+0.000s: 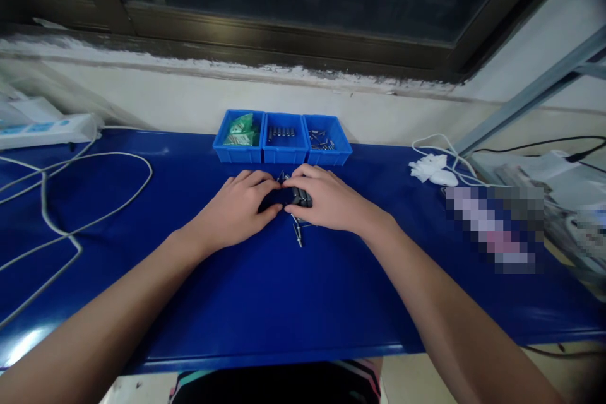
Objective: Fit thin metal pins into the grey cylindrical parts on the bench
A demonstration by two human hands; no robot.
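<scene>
Near the middle of the table, my left hand (243, 207) and my right hand (326, 197) meet with fingertips almost touching. Between them is a close row of short dark cylinders (302, 196). My right thumb and fingers curl round this row, and my left thumb and forefinger close against its left end. Part of the row is hidden by the fingers. Thin metal screw-like pins (298, 232) lie on the table just below my right hand, and more metal bits show by the fingertips.
Three joined blue bins stand behind my hands: the left bin (237, 154) holds green packets, the middle bin (285, 156) dark cylinders, the right bin (330, 158) metal pins. A white cable (76, 241) loops at left near a power strip (50, 131). Crumpled white tissue (427, 167) lies at right.
</scene>
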